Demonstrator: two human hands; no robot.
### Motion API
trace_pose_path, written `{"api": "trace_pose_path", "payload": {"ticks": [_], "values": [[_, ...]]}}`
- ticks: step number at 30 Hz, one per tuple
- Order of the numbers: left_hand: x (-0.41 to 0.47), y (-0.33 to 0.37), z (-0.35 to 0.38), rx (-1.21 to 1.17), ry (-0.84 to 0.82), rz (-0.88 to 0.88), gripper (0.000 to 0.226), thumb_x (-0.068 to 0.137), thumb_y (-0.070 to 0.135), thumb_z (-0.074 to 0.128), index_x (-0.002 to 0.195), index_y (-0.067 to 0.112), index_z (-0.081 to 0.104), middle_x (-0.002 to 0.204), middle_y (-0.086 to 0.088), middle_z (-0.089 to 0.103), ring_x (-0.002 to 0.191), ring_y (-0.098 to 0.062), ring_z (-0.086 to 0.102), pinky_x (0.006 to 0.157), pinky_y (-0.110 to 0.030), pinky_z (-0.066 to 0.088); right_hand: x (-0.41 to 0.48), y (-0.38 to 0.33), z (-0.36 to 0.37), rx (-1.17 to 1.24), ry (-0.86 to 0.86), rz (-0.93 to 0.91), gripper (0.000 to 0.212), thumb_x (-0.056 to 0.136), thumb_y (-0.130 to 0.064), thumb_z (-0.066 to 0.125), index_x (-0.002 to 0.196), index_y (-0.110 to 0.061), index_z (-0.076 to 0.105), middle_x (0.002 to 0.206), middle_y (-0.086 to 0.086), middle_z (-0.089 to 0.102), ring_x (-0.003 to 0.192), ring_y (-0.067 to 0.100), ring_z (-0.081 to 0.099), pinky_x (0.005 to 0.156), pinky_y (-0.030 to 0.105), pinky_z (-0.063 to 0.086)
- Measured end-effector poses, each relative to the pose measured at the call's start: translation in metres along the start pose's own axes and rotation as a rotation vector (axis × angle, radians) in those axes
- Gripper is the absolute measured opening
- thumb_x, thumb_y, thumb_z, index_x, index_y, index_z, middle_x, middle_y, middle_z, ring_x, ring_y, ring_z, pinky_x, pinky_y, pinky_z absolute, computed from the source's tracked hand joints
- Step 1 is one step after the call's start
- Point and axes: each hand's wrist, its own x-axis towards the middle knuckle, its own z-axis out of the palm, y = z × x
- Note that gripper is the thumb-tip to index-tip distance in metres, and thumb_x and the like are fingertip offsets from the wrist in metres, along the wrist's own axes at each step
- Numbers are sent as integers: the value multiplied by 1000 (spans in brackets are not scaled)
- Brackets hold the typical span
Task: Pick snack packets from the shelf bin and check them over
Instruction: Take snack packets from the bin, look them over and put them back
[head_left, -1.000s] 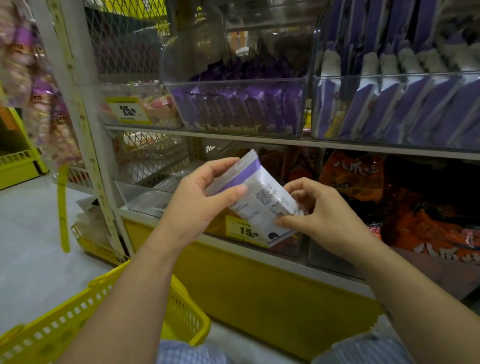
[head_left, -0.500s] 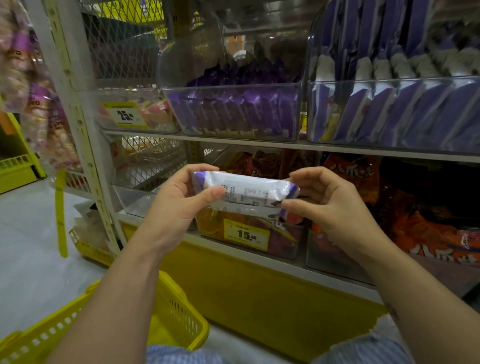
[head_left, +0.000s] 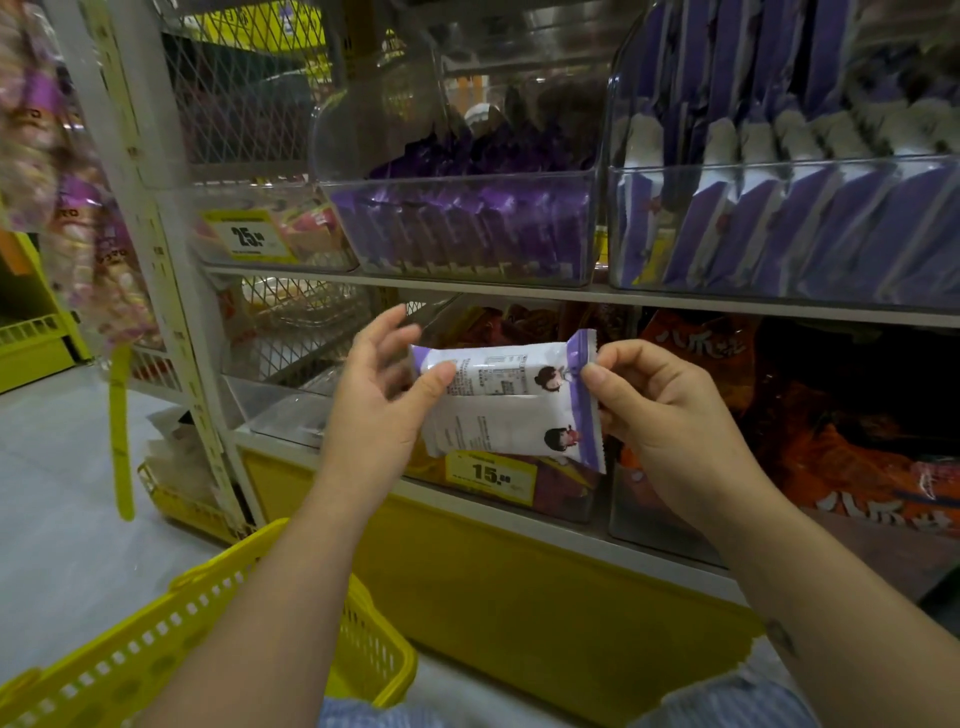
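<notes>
I hold a white snack packet (head_left: 511, 397) with purple ends and small print in front of the lower shelf, its printed back facing me. My right hand (head_left: 670, 415) pinches its right purple seam between thumb and forefinger. My left hand (head_left: 379, 400) holds the left end, thumb on the front and fingers raised behind it. Above, a clear shelf bin (head_left: 467, 228) is full of purple packets, and a second clear bin (head_left: 789, 223) to its right holds white and purple packets standing on edge.
A yellow shopping basket (head_left: 171, 634) sits low at my left. Orange-red snack bags (head_left: 831, 415) fill the lower shelf at the right. Yellow price tags read 25 (head_left: 248, 237) and 15 (head_left: 491, 473). A white shelf post (head_left: 156, 249) stands left, hanging snack bags (head_left: 62, 182) beyond it.
The packet turned from tilted to level and then flipped so its wide printed back faces me. Both hands rose slightly, and my left fingers loosened behind it.
</notes>
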Motion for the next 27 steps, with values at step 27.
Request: {"api": "trace_pose_path", "payload": {"ticks": [27], "values": [[-18,5,33,696,-29,814,13,90,18,58,86,10,68,91,0,64,91,-12,54,105,-46,39,-9,-6,20,-124,-24,-24,48,72,-52,64,117,-40,51,101,-10,72,87,-1,68,65,16,52]]}}
